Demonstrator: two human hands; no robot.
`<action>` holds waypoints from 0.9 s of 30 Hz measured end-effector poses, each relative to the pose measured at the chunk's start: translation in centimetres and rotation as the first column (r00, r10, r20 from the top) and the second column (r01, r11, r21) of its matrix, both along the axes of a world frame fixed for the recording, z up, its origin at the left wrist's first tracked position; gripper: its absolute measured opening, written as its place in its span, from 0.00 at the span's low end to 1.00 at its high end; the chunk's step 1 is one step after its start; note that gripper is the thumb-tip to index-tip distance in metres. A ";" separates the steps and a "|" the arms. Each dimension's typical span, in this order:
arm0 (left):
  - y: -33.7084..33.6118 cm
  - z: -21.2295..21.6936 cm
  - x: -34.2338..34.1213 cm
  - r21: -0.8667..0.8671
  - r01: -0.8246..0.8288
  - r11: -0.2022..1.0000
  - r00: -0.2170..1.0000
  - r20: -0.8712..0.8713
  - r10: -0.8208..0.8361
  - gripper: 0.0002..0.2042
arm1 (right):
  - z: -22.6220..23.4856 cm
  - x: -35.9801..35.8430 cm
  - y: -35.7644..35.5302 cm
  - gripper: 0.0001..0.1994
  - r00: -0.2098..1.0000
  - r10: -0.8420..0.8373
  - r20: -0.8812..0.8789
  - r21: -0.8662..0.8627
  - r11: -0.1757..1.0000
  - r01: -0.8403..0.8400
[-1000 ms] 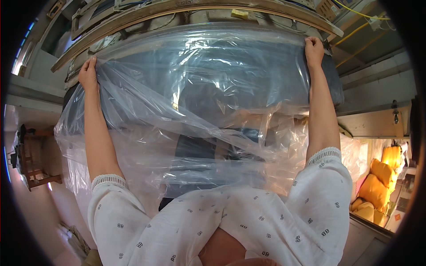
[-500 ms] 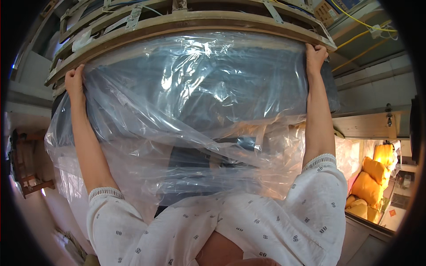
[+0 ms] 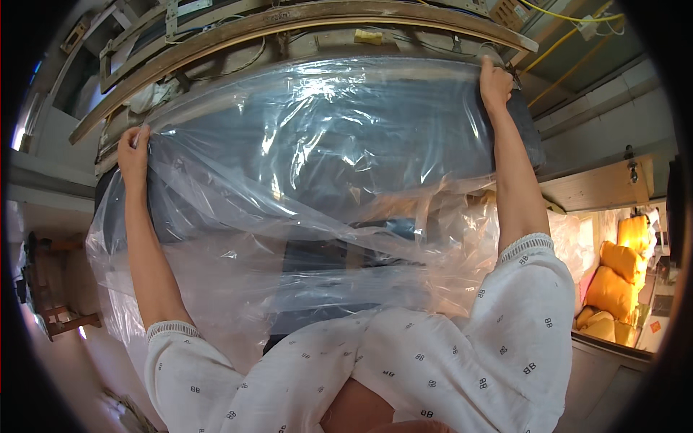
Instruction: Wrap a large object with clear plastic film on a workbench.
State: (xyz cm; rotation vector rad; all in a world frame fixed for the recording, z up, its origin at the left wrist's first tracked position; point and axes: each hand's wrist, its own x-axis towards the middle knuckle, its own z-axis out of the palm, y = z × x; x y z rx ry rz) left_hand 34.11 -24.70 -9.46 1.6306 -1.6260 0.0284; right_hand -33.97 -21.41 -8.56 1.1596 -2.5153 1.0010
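A wide sheet of clear plastic film (image 3: 317, 137) hangs creased across a dark padded surface in front of me and falls toward my body. My left hand (image 3: 133, 151) pinches its far left corner, fingers bent together. At the far right corner my right hand (image 3: 495, 83) is closed on the film's edge. Both arms are stretched out ahead. Just beyond the film's far edge is a long wooden bar (image 3: 317, 14), which neither hand touches.
Behind the bar lies a machine bed with metal brackets (image 3: 173, 22), thin cables and a small yellowish block (image 3: 368, 36). Yellow cords (image 3: 559, 49) hang at the upper right. Orange-yellow bundles (image 3: 613, 281) lie at the right, below a wooden board (image 3: 599, 180).
The wooden bar has moved up and away from the film's edge, baring the machine bed. Both hands have drawn slightly inward, the left also lower, still gripping the film.
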 end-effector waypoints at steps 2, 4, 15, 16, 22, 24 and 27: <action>0.2 1.4 3.0 0.075 0.025 0.997 0.988 -0.153 -0.013 0.16 | -0.7 -0.1 1.9 0.21 0.984 0.177 -0.021 0.071 0.982 -0.175; 2.3 3.2 4.5 -0.095 -0.013 0.995 0.937 -0.349 -0.021 0.17 | -0.7 -0.8 3.4 0.18 0.865 0.498 0.068 0.004 0.867 -0.499; 2.0 -1.8 -21.2 -0.270 0.380 0.885 0.880 -0.190 -0.436 0.09 | 7.9 6.5 13.3 0.14 0.664 0.705 -0.248 -0.060 0.673 -0.737; 1.4 -2.2 -22.5 -0.317 0.322 0.892 0.886 -0.232 -0.402 0.08 | 8.4 12.4 13.7 0.13 0.473 0.881 -0.014 -0.087 0.470 -0.878; 9.3 2.6 -19.5 -0.341 0.413 0.844 0.890 -0.046 -0.454 0.25 | 3.1 17.1 14.7 0.21 0.260 0.942 0.210 0.183 0.224 -0.957; 15.2 5.0 -12.8 -0.305 0.348 0.887 0.935 0.045 -0.351 0.26 | 1.3 12.5 14.0 0.23 0.462 0.877 -0.133 0.460 0.467 -0.755; 21.7 3.6 1.0 -0.341 -0.012 0.940 0.987 0.148 0.066 0.30 | 0.8 9.3 14.1 0.23 0.469 0.876 -0.116 0.408 0.472 -0.781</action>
